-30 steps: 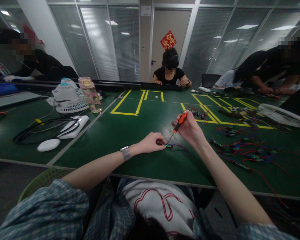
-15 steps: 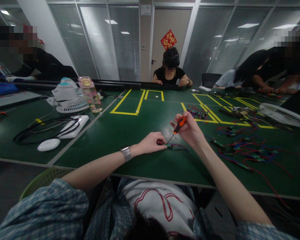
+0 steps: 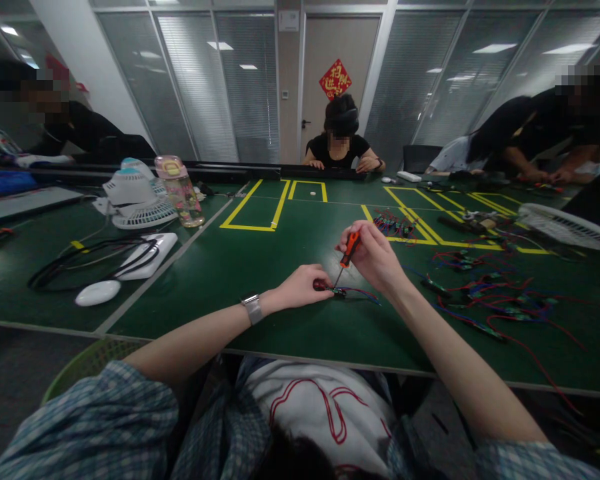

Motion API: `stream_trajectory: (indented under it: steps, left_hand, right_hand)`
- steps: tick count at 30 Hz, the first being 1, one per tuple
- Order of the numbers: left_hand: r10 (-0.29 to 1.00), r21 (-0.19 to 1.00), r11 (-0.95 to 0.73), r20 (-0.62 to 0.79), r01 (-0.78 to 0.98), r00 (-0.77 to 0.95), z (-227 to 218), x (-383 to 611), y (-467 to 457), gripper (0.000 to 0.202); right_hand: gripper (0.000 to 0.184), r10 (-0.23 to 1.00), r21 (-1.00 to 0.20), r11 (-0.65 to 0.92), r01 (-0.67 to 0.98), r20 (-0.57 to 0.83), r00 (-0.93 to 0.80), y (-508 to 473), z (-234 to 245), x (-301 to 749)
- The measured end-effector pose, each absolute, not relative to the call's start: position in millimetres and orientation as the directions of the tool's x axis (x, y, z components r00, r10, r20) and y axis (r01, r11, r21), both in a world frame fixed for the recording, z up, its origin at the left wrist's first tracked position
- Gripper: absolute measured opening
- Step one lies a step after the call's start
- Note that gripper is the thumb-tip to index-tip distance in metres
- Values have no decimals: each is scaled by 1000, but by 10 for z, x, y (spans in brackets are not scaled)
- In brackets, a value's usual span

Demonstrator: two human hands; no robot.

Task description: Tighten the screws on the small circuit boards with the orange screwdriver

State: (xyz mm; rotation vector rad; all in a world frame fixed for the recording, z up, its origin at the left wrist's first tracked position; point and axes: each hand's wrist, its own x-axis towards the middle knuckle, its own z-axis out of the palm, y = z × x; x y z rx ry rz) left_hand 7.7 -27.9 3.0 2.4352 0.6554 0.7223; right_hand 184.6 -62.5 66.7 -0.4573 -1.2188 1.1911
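Close to the table's front, my left hand (image 3: 307, 285) is closed on a small green circuit board (image 3: 339, 292), pressing it against the green tabletop. Red and blue wires (image 3: 363, 294) trail from the board to the right. A dark red rounded piece (image 3: 320, 285) shows under my left fingers; what it is I cannot make out. My right hand (image 3: 373, 253) grips the orange-and-black handle of a screwdriver (image 3: 351, 249). The screwdriver slants, its tip down at the board beside my left fingertips. Whether the tip sits in a screw is too small to tell.
Several wired circuit boards (image 3: 485, 290) lie to the right, with another bunch (image 3: 394, 225) farther back. On the left are a white fan (image 3: 143, 200), a bottle (image 3: 181, 193), coiled black cable (image 3: 55, 273) and a white mouse (image 3: 98, 293). Other people sit around the table.
The screwdriver's handle has swung slightly left and stands more upright, my right hand moving with it. Its tip stays at the board. My left hand keeps its place.
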Motion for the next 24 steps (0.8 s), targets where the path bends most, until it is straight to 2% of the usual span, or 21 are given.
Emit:
stream_trajectory:
  steps: [5,10,13,16,19,22,24]
  left_hand:
    - [570,569,-762,361,309,738,39,72,-288,12]
    - [576,576,-757,363,309,732,4,71,-271,13]
    - [576,587,-749,350,307,739,1,75,-272,14]
    - [592,595,-736,335,323,733,20,82,-284,13]
    - [590,601,-733,329,318,737,48,85,-298,11]
    - [583,601,-735,323,314,746,68,82,-304,11]
    - [582,601,-735,320,315,748,70,81,-303,10]
  right_hand:
    - [19,857,-857,410,-314,480,-191,-493,711,1879]
    - [22,855,-858,435,-272,489,-173,-367,706,1793]
    - [21,846,-854,491,-173,515,-138,-387,693,1719]
    - [14,803,-803,596,-13,596,-8,-470,672,1659]
    - [5,690,-710,689,146,704,167,-553,631,1622]
    - [5,596,-631,735,249,776,206,-608,593,1618]
    - [7,574,-601,745,289,799,179,-641,590,1626]
